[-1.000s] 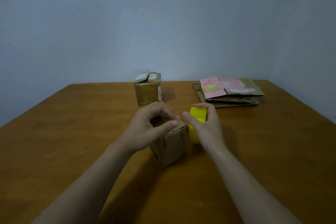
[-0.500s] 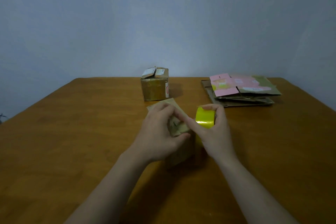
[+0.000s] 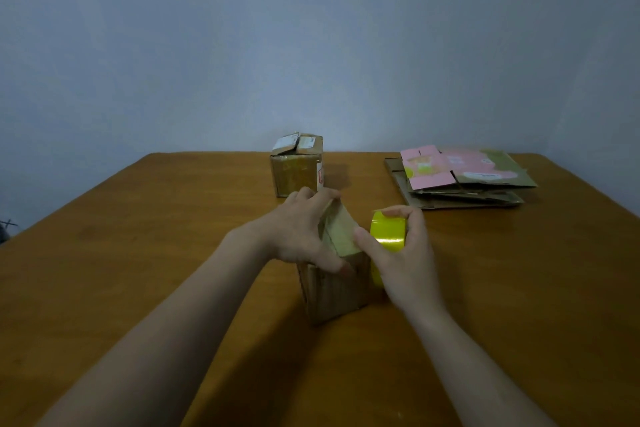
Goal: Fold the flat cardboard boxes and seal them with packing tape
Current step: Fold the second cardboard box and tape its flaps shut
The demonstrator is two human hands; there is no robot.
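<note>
We see the left hand gripping 1 raised flap of the small box. Right hand clasps the yellow tape roll just beside it.

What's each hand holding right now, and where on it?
The left hand pinches the small cardboard box by its raised top flap. The right hand grips the yellow tape roll across its outer band, thumb beside the flap.

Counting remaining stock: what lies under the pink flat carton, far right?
Several flattened brown boxes stacked on the table; only their edges show. The pink carton covers the rest, so no count.
</note>
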